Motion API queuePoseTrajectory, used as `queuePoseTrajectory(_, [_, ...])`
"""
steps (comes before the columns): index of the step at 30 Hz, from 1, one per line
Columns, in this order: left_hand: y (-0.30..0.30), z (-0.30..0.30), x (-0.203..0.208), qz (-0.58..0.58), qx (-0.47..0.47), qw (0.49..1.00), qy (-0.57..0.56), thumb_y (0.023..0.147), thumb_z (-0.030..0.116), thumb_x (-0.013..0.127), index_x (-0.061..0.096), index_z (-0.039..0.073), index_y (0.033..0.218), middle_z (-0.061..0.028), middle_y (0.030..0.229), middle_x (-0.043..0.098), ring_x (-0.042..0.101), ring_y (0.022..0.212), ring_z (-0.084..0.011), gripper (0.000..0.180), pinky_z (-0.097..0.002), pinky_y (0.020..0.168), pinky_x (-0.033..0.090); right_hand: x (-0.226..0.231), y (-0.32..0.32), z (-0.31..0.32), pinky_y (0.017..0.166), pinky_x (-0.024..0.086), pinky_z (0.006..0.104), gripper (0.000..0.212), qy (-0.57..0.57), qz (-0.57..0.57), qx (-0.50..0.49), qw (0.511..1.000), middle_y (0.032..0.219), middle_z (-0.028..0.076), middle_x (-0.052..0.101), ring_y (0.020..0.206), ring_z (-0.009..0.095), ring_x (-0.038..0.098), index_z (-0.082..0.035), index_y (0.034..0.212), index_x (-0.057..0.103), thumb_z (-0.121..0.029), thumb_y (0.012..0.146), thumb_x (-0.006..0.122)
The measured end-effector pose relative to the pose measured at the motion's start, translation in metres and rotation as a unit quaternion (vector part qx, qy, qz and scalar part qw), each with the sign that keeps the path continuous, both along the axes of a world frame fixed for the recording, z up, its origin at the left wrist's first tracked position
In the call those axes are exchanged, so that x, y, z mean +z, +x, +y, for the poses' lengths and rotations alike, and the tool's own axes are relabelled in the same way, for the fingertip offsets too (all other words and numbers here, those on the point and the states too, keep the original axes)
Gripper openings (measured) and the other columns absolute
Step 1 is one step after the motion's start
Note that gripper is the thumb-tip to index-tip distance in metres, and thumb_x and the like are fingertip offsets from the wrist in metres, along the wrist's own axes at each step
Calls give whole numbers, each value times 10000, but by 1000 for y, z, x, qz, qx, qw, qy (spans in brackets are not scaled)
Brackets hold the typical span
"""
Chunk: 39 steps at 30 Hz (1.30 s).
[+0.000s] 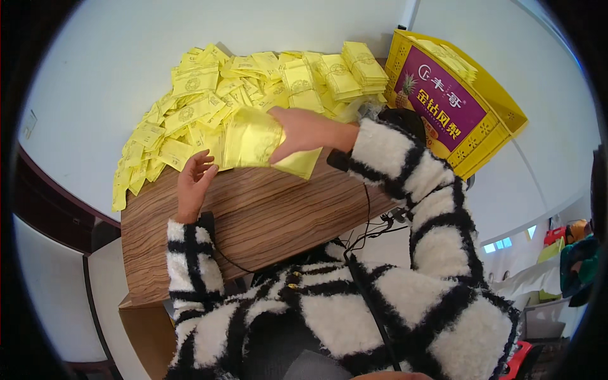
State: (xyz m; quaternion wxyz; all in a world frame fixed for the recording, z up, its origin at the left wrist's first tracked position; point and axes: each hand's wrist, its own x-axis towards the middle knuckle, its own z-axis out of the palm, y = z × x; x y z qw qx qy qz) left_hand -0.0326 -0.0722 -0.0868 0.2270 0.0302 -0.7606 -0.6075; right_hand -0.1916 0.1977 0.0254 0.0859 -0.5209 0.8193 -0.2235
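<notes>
the right hand (301, 130) pinches a flat yellow foil packet (250, 142). the left hand (193, 180), fingers spread, rests on the wooden table (253, 215) at its 8 o'clock.

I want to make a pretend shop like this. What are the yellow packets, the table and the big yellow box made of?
The yellow packets look like thin glossy plastic or foil film: the one in the right hand shines and bends. The table shows brown wood grain, possibly laminate. The yellow box looks like printed cardboard with stiff, folded walls.
</notes>
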Motion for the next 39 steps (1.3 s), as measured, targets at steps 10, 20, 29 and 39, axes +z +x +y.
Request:
queuePoseTrajectory(10, [5, 4, 1, -45, 6, 999, -11, 895, 36, 705, 584, 28, 1283, -53, 1090, 650, 623, 949, -116, 406, -252, 844, 514, 65, -137, 84, 701, 575, 302, 587, -151, -338, -177, 912, 1035, 115, 695, 826, 193, 697, 6, 1244, 590, -343, 814, 785])
queuePoseTrajectory(20, [5, 10, 10, -80, 2, 996, -32, 876, 0, 714, 618, 16, 1229, -49, 1055, 663, 640, 918, -111, 367, -249, 828, 525, 87, -253, 151, 722, 590, 303, 537, -262, -437, -329, 795, 1025, 130, 725, 824, 176, 714, -7, 1195, 645, -348, 815, 811])
queuePoseTrajectory(29, [7, 11, 8, -113, 16, 992, -54, 858, -6, 729, 622, 14, 1214, -58, 1020, 685, 657, 923, -123, 372, -259, 830, 536, 74, -285, 165, 749, 564, 326, 580, -187, -369, -365, 834, 1017, 140, 731, 829, 176, 707, 2, 1142, 683, -474, 823, 776])
queuePoseTrajectory(39, [3, 16, 13, -122, 11, 991, -57, 858, -1, 732, 629, 21, 1199, -46, 994, 687, 656, 898, -114, 357, -253, 799, 537, 72, -318, 168, 768, 508, 433, 619, 0, 286, -378, 881, 955, 203, 710, 879, 340, 675, 43, 1069, 675, -546, 879, 649])
